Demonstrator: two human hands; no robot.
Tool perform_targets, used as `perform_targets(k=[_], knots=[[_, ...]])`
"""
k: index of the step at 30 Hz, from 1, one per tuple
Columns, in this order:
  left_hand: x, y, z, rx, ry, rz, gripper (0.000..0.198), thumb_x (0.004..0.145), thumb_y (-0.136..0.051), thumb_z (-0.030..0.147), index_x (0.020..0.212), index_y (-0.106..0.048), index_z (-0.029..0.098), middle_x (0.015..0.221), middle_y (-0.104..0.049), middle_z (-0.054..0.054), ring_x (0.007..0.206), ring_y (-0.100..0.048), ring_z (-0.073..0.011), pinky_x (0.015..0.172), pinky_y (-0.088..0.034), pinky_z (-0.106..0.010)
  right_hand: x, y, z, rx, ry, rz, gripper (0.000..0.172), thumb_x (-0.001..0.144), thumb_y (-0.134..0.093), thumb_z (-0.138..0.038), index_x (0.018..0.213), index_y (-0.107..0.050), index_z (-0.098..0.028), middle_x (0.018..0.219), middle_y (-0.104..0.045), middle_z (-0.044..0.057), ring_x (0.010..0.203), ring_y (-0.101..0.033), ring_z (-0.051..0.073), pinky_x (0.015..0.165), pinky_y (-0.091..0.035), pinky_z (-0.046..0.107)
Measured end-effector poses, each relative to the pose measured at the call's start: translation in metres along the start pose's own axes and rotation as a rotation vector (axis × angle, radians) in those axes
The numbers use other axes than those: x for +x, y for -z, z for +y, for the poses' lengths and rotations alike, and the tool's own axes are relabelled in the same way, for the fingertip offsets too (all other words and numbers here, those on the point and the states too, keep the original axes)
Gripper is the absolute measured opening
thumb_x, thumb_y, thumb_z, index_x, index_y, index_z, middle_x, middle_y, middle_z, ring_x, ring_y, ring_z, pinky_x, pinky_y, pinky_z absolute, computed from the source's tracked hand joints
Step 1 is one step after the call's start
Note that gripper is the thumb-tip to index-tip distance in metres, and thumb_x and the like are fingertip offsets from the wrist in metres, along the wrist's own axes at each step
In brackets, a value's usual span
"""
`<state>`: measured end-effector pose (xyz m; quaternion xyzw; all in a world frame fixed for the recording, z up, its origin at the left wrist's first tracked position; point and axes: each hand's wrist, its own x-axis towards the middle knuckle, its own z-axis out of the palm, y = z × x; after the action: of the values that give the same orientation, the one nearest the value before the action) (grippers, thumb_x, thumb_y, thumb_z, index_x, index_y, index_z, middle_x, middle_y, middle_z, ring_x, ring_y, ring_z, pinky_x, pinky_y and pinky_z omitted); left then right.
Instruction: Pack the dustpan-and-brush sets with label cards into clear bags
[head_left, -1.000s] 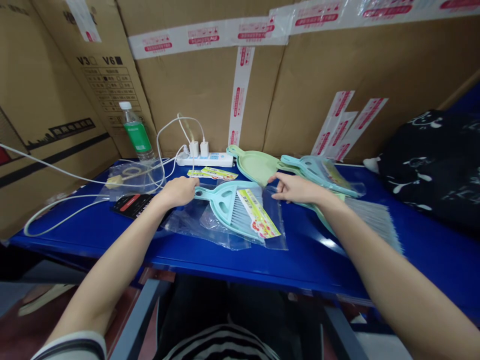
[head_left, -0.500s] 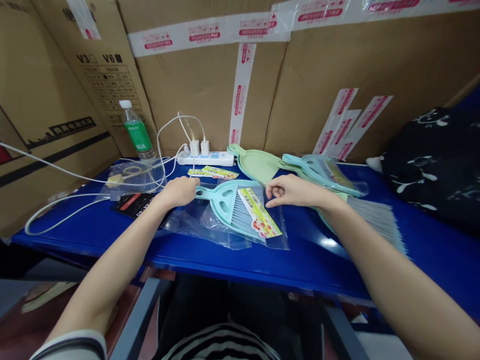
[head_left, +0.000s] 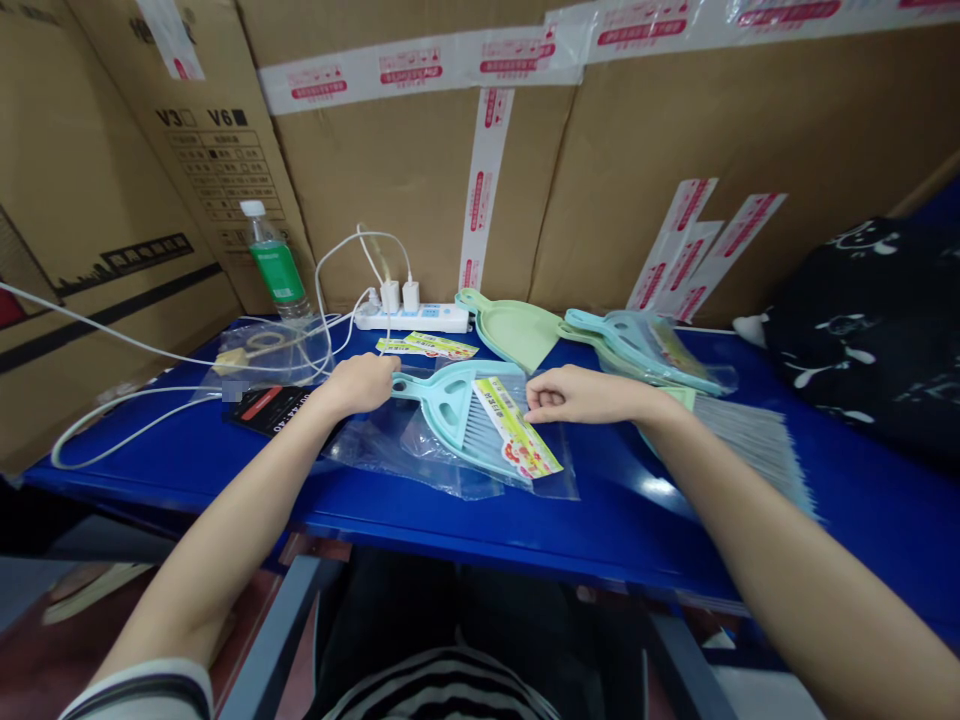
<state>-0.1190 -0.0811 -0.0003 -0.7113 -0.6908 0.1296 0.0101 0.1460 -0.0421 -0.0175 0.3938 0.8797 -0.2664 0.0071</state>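
Note:
On clear plastic wrapping [head_left: 375, 455] lies a light-blue dustpan [head_left: 444, 398], its handle pointing left and a brush with grey bristles [head_left: 480, 425] nested in it. My left hand [head_left: 361, 384] is closed at the handle's end, fingers partly hidden. Over the bristles rests a yellow-green printed card [head_left: 516, 430], slanted. My right hand [head_left: 566, 394] has curled fingers, thumb and fingertips pinched at the card's right edge. Behind it are a green dustpan [head_left: 517, 330] and a bagged light-blue set [head_left: 637, 340]. Partly behind my right forearm, a loose brush [head_left: 750, 445] shows its grey bristles.
A white power strip [head_left: 412, 318] with plugged-in chargers stands at the back, cables trailing left. Two printed cards [head_left: 427, 346] lie before it. On the left are a water bottle [head_left: 276, 262], a plastic bag [head_left: 266, 350] and a phone [head_left: 262, 408]. A black patterned bag [head_left: 862, 330] sits right.
My right hand has moved slightly left and down, and its fingertips now meet the card's edge. The card has shifted very little. My left hand stays at the handle.

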Motion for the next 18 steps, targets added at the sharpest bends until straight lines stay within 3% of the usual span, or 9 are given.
perform_targets(k=[18], knots=[[0.0007,-0.0009,0.0001,-0.004,0.002,0.015,0.041,0.088,-0.032,0.016,0.118,-0.060,0.018,0.112,-0.068,-0.014,0.104,-0.064,-0.0280,0.082,-0.048,-0.037,0.0018,-0.0050,-0.0061,-0.081,-0.010,0.133,0.049,0.074,-0.051,-0.063,0.051,-0.034,-0.023,0.051,-0.038,-0.004,0.052,-0.034,0.011,0.053,-0.026,0.028]])
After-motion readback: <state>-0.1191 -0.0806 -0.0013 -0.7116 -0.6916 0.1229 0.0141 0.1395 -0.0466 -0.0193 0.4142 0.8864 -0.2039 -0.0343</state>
